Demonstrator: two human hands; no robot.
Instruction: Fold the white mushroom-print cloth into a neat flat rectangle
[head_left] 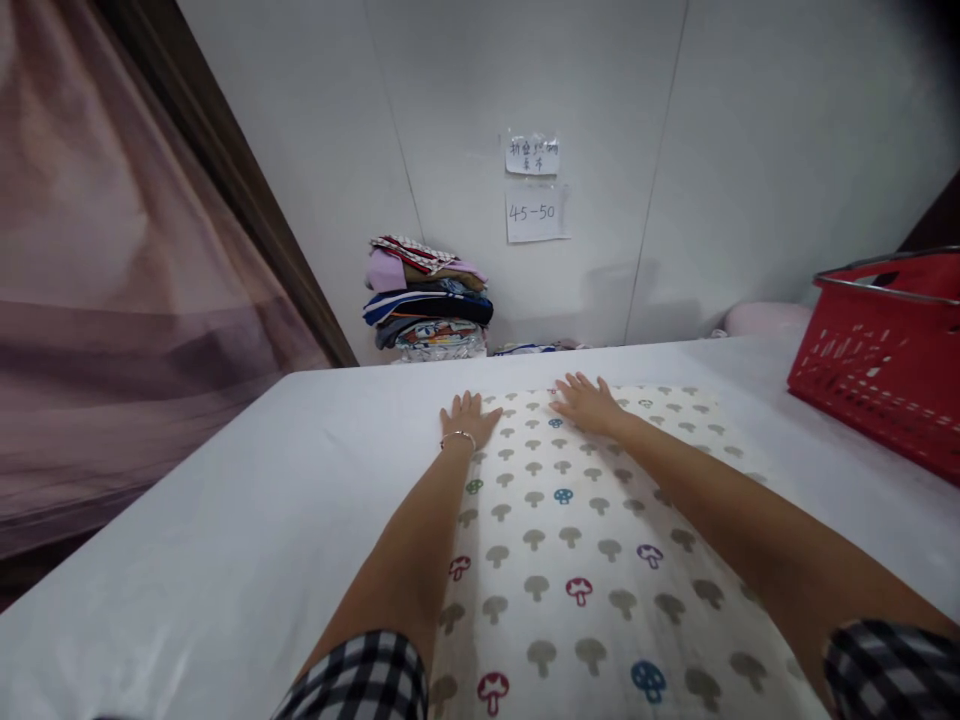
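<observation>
A white cloth (552,540) printed with grey and coloured mushrooms lies spread lengthwise on the white table, running toward me past the bottom of the view. At its far left corner, my left hand (470,418) rests flat with fingers apart, a bracelet round the wrist. My right hand (589,403) is laid on the cloth near its far edge, fingers spread. Neither hand grips anything. My right forearm covers part of the cloth's right side.
A red plastic basket (885,355) with a metal handle stands at the table's right. Beyond the far edge of the table (247,520) is a stack of folded fabrics (429,300) against the wall. A pinkish curtain (112,270) hangs at the left. Two paper notes (537,212) are on the wall.
</observation>
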